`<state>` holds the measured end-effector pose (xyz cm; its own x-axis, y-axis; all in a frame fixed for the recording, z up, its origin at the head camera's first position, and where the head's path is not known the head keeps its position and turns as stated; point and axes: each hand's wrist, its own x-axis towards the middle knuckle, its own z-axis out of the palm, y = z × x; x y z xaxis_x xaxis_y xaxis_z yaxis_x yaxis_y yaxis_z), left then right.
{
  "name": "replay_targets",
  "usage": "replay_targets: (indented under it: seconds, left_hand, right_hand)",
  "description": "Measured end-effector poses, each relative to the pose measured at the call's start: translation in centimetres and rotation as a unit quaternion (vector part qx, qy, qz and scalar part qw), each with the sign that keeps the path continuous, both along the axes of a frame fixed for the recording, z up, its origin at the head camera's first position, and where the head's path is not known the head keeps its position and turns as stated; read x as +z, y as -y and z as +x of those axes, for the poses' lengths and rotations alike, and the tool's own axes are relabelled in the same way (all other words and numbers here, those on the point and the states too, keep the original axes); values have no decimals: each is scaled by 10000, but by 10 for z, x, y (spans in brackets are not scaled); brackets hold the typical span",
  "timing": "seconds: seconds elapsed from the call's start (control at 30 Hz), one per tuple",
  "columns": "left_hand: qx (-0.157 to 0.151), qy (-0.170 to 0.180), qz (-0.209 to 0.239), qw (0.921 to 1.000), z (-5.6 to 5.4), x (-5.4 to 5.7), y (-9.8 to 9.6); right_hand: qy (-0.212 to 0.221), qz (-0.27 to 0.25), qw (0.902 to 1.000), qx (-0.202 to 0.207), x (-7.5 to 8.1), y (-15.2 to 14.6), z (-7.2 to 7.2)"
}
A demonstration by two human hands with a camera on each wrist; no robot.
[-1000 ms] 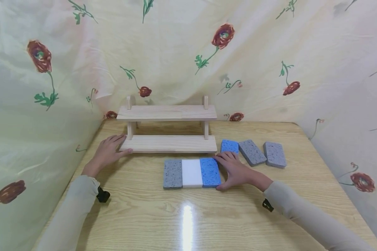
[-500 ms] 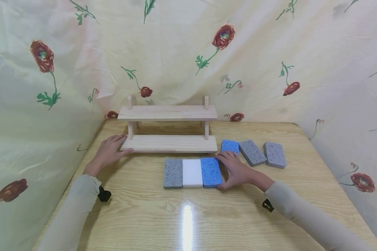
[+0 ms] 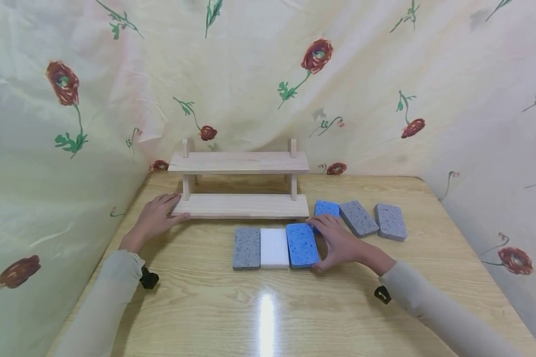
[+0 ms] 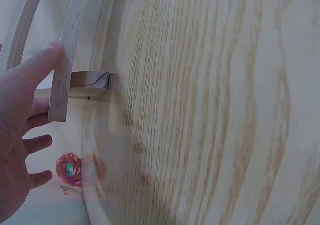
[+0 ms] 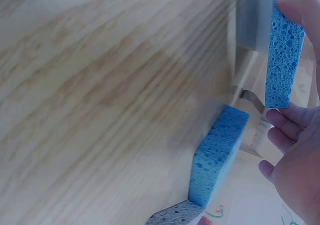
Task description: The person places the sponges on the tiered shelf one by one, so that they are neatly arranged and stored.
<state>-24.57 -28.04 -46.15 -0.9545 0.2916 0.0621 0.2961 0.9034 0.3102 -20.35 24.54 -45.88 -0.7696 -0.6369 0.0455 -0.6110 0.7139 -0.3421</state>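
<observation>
My left hand [image 3: 155, 218] grips the left end of the lower board of a two-tier wooden shelf [image 3: 241, 206]. In the left wrist view the thumb lies on the front of the board [image 4: 62, 90], with fingers behind it. My right hand [image 3: 339, 243] pinches a blue sponge [image 3: 302, 245] between the thumb at its near end and fingertips at its far end. To its left lie a white sponge [image 3: 274, 248] and a grey sponge [image 3: 246, 248], side by side. The right wrist view shows the held sponge [image 5: 284, 60] edge-on, seemingly just off the table.
Beyond my right hand lies another blue sponge [image 3: 327, 208], partly hidden by the fingers. Two more grey sponges, one slanted [image 3: 359, 218] and one straighter [image 3: 390, 221], lie to its right. Flower-printed cloth [image 3: 250, 74] surrounds the wooden table [image 3: 205, 307] at the back and sides.
The held blue sponge has shifted slightly right and looks a little raised and tilted beside the white one. My right hand moved with it. My left hand stays on the shelf.
</observation>
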Motion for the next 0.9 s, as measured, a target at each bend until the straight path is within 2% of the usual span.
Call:
replay_targets:
  seconds: [0.3,0.43,0.73,0.9]
  left_hand:
    - [-40,-14,63,10000,2,-2,2]
    - [-80,-67,44,9999,3,-1,2]
    - [-148,-131,-19,9998,4,1,1]
    - [-158,-165,-41,9997,1,2,0]
  right_hand:
    - [-150,-165,9997,80,13,9,6]
    - [-383,-232,9988,197,18,15,6]
    - [-715,-551,9948,477,37,36,-4]
    - [-1001,-722,9906,586,53,46,-13]
